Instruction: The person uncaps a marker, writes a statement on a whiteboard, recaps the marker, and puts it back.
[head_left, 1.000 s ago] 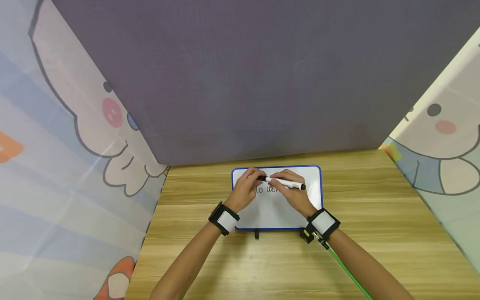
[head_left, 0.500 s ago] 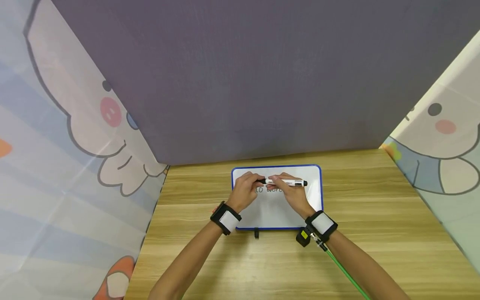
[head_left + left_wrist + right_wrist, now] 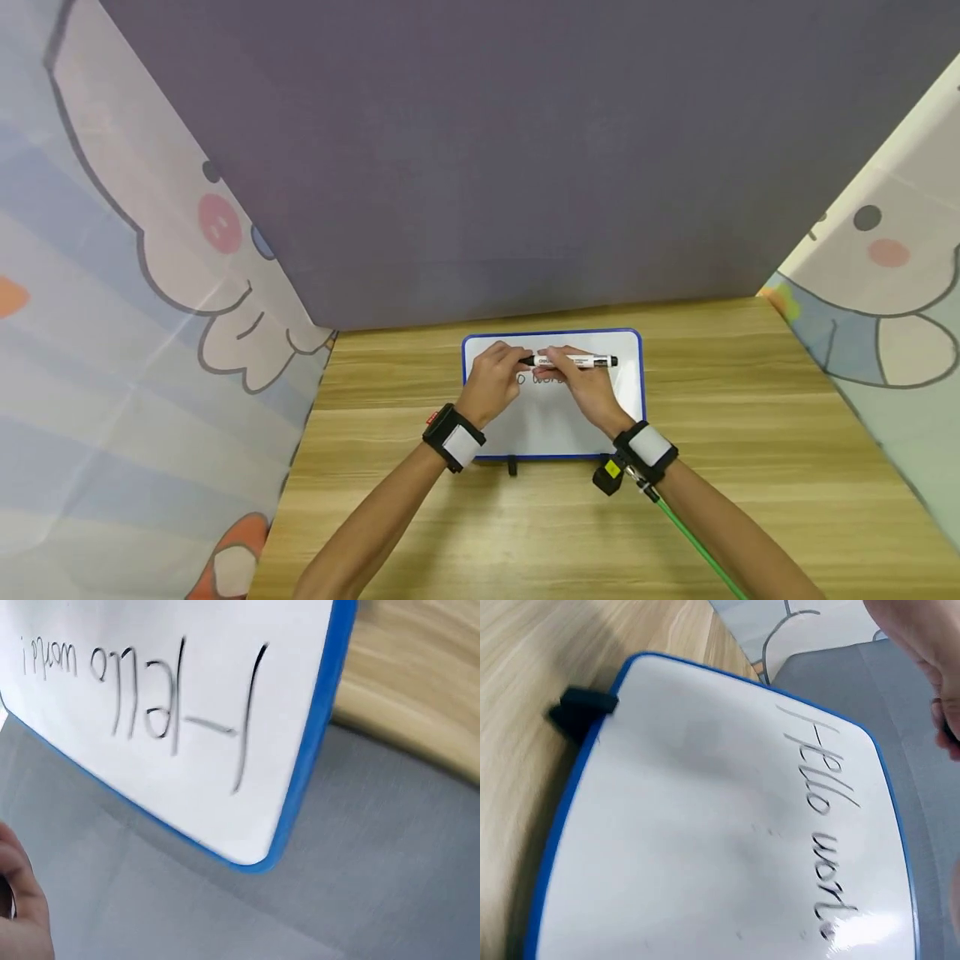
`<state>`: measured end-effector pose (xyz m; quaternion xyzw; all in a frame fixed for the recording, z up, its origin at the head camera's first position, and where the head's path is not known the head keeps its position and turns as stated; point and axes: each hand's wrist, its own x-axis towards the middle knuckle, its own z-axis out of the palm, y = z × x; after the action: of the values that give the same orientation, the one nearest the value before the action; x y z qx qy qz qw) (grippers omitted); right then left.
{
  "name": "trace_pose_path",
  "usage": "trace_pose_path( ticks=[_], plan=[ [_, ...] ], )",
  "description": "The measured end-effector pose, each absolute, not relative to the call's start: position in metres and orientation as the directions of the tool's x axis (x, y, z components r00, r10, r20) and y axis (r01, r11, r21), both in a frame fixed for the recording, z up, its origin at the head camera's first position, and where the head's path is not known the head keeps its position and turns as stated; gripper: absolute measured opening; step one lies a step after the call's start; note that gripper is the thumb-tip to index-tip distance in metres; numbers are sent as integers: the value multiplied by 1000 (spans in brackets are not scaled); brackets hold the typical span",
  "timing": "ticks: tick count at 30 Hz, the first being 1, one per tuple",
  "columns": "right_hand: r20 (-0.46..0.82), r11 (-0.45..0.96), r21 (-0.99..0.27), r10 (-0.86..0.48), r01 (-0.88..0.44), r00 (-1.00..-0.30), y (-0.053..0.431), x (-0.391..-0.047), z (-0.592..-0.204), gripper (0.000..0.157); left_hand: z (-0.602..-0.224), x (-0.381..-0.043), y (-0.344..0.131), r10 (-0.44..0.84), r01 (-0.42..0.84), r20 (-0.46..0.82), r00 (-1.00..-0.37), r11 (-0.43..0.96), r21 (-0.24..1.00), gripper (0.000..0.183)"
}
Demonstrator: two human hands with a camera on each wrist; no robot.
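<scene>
A white marker [image 3: 594, 361] with black ends lies nearly level between both hands in the head view, above the whiteboard [image 3: 540, 425]. My left hand [image 3: 491, 385] pinches its black left end, and the fingertips hide part of that end. The white barrel is gripped by my right hand [image 3: 588, 393], thumb on the near side. Below them, the blue-framed board bears black handwriting [image 3: 157, 697] that reads "Hello world!" in the left wrist view. Part of a hand's curled fingers [image 3: 22, 900] shows at that view's left edge.
The board lies on a wood-grain table [image 3: 390, 467], close to a grey upright panel [image 3: 480, 208] behind it. A small black block [image 3: 589, 700] sits at the board's near edge. Cartoon-printed sheets [image 3: 247, 333] flank the table. A green cable [image 3: 697, 537] runs along the right forearm.
The marker has gone from sloping down to the right to nearly level, and its printed label has come into view. Both hands stay close together above the board, with only slight shifts.
</scene>
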<state>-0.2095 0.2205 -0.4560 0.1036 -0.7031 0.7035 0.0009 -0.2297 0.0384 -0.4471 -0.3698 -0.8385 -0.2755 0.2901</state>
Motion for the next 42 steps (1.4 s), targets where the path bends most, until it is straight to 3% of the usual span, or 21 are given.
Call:
trace_pose_path(
  ticks=[3,7,12,16,21,27,32,42],
  plan=[
    [160,76,-982,-127,-171,-979,231,-212,-451,40,-450,-235,36,454,764,660,-599,570,302,12],
    [234,227,-943,-63,-242,-970,245,-215,-449,39,-455,-241,31,467,749,638,-612,602,277,12],
    [343,538,-721,-270,-436,-900,253,-214,-449,31,-458,-242,31,517,755,600,-610,610,241,12],
    [373,580,-658,-301,-479,-878,262,-207,-452,25,-461,-239,35,518,746,579,-629,612,263,22],
    [375,583,-739,-61,-339,-925,303,-195,-460,28,-465,-240,33,450,687,574,-684,661,301,38],
    [390,646,-753,289,-122,-874,375,-180,-502,30,-468,-246,21,357,623,586,-728,701,347,25],
    [315,755,-653,335,53,-888,413,-146,-554,33,-472,-247,15,310,588,597,-740,729,350,20],
    [300,765,-633,389,123,-871,426,-123,-589,32,-475,-248,14,278,510,538,-796,787,348,20]
  ],
)
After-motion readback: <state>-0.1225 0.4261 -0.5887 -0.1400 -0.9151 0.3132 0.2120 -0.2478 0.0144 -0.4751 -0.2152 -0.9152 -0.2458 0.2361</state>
